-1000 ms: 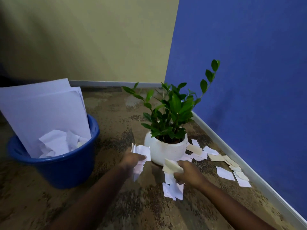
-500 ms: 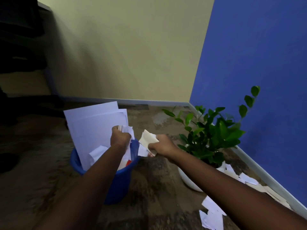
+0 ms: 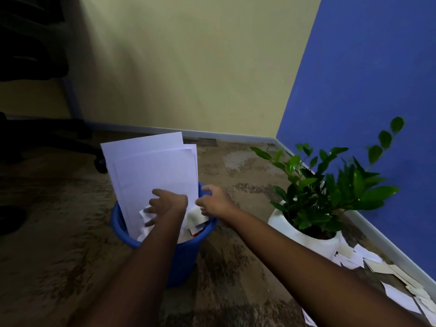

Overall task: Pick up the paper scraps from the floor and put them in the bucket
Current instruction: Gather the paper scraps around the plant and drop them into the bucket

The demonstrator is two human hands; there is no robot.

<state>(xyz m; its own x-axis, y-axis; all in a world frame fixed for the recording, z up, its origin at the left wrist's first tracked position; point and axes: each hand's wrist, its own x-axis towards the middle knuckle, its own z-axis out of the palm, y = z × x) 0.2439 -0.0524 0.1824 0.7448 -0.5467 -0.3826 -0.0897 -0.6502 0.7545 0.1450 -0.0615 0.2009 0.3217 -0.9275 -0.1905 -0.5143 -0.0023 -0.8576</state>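
A blue bucket (image 3: 184,258) stands on the floor at centre, with large white sheets (image 3: 153,175) sticking up out of it and crumpled scraps (image 3: 197,218) inside. Both my hands hover over its mouth. My left hand (image 3: 167,206) has its fingers spread and holds nothing. My right hand (image 3: 213,201) is over the right rim, fingers loosely spread, empty, with a cream scrap just below it in the bucket. More white and cream paper scraps (image 3: 398,296) lie on the floor at the lower right, along the blue wall.
A white pot with a green plant (image 3: 325,194) stands right of the bucket, close to my right forearm. A dark office chair base with a castor (image 3: 100,164) sits at the back left. The room corner is behind the bucket.
Both hands carried their scraps from the floor by the pot over to the bucket and have let them go into it; the fingers now spread empty.
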